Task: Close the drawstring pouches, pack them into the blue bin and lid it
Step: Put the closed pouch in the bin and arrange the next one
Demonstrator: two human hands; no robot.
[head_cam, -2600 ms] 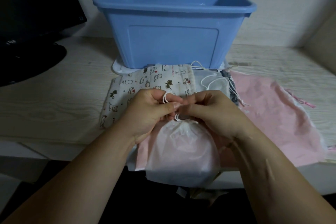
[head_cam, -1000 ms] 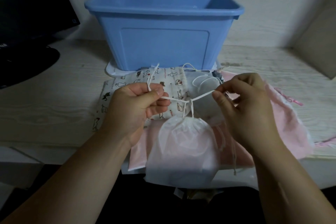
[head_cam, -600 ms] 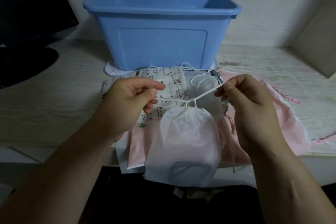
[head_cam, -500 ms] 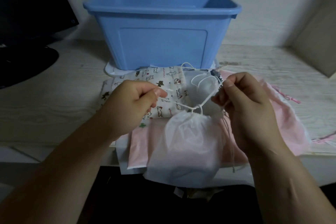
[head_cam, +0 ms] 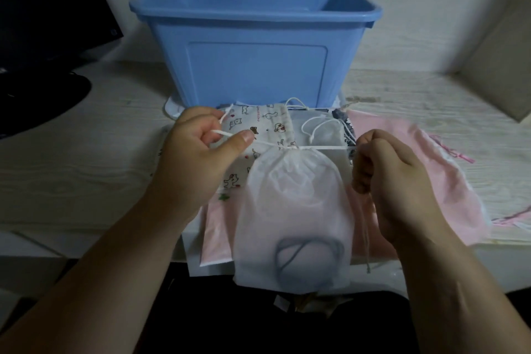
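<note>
Pinching white drawstring (head_cam: pixel 321 147) with left hand (head_cam: pixel 198 152), thumb pressed over curled forefinger. Gripping other end in right hand (head_cam: pixel 393 178), fingers curled tight round cord. Holding cord taut, level between both fists. Hanging from it, midway between fingertips: translucent white pouch (head_cam: pixel 293 210), neck gathered shut, dark loop showing inside near bottom. Just beyond fingers: cat-print pouch (head_cam: pixel 267 123), flat on desk (head_cam: pixel 71 175). Farther beyond: blue bin (head_cam: pixel 253 66), open-topped. Beneath right hand: pink pouch (head_cam: pixel 436 169), flat.
</note>
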